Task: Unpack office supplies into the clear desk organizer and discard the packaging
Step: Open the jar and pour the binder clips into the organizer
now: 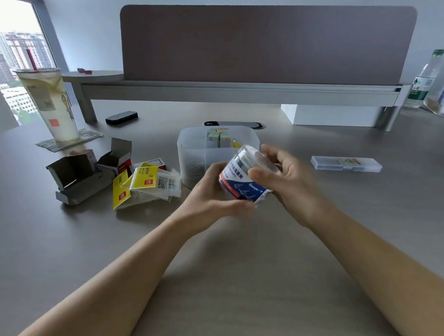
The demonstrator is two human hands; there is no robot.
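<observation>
Both hands hold a clear round plastic jar (242, 177) with a blue, white and red label, tilted with its clear end up and to the right. My left hand (212, 194) grips its lower left side. My right hand (283, 174) curls round its upper right end, thumb across the label. Just behind stands the clear desk organizer (191, 149); sticky-note pads stand in its back compartment and small dark items lie in its front left one. Whether the jar's lid is on is blurred.
Left of the organizer lie opened cardboard boxes (86, 173) and flat yellow-and-clear plastic packets (144, 184). A clear narrow case (345, 163) lies to the right. A tall drink cup (50, 105) stands far left, a water bottle (423, 80) far right. A black eraser (121, 117) sits under the raised shelf.
</observation>
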